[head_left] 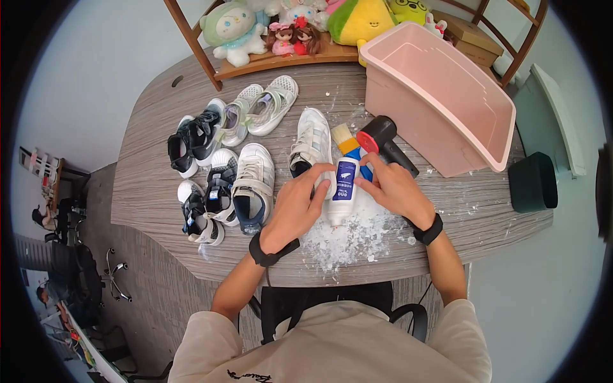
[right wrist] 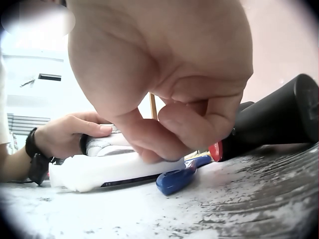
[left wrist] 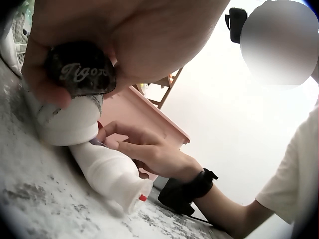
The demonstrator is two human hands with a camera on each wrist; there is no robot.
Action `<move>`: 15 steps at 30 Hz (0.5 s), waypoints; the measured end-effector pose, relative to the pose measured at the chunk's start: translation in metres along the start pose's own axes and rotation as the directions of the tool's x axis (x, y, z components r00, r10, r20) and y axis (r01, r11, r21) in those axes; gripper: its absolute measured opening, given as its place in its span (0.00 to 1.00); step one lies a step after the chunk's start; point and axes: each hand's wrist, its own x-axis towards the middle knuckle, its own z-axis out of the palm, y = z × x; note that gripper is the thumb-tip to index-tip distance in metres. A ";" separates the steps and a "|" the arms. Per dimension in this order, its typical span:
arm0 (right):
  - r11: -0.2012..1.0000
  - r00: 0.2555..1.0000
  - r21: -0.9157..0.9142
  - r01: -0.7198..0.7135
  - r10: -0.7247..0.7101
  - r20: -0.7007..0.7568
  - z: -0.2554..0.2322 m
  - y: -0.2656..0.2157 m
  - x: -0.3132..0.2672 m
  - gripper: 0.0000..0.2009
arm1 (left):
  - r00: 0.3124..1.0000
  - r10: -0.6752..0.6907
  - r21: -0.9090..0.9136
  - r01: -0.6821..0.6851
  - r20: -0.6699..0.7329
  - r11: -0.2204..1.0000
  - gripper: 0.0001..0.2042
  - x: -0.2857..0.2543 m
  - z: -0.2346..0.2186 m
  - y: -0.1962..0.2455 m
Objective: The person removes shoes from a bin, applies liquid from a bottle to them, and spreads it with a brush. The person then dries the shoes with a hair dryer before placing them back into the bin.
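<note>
A white sneaker [head_left: 311,133] stands on the table, toe pointing away. My left hand [head_left: 295,205] grips its heel, thumb beside the dark heel tab [left wrist: 80,69] in the left wrist view. To its right lies a white bottle [head_left: 343,209] with a blue label, its nozzle end toward me. My right hand [head_left: 401,196] pinches the bottle's right side between thumb and curled fingers. Just beyond the bottle is a brush [head_left: 345,138] with pale bristles and a blue handle [right wrist: 175,180], partly hidden by the bottle and right hand. White residue [head_left: 332,246] spreads under the bottle.
Several shoes [head_left: 254,169] stand in two rows at the left. A black blower-like device [head_left: 399,156] with a red end lies right of the brush, before a pink bin [head_left: 408,96]. A dark green container [head_left: 533,185] stands at the right edge. Plush toys [head_left: 233,32] sit on a rear shelf.
</note>
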 end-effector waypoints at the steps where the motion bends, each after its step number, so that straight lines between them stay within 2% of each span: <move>1: 1.000 0.999 0.011 -0.029 0.029 0.023 -0.002 -0.003 0.001 0.16 | 1.000 -0.002 -0.005 0.002 0.001 1.000 0.14 -0.001 -0.002 0.000; 3: 0.998 0.997 -0.003 -0.061 0.061 0.055 -0.007 -0.006 0.001 0.18 | 0.999 -0.016 0.050 0.014 0.048 0.999 0.12 -0.001 -0.003 -0.002; 5: 0.994 0.994 -0.089 -0.068 0.076 0.081 -0.005 -0.009 0.000 0.24 | 0.999 0.000 0.036 -0.001 0.035 0.999 0.12 -0.001 -0.001 -0.007; 8: 0.991 0.992 -0.112 -0.074 0.085 0.094 -0.003 -0.011 0.000 0.26 | 0.999 -0.006 0.044 0.004 0.047 0.999 0.12 -0.003 -0.003 -0.010; 9: 0.985 0.979 -0.092 -0.144 0.156 0.135 -0.007 -0.014 0.003 0.26 | 0.998 -0.012 0.048 0.009 0.057 0.999 0.12 -0.003 -0.003 -0.010; 12: 0.985 0.991 -0.149 -0.088 0.101 0.086 -0.004 -0.011 0.000 0.25 | 0.996 -0.044 0.066 0.039 0.073 0.997 0.12 -0.002 -0.004 -0.009; 15: 0.986 0.991 -0.153 -0.072 0.088 0.102 0.003 -0.014 -0.002 0.30 | 0.994 -0.071 0.077 0.064 0.087 0.995 0.12 -0.002 -0.006 -0.007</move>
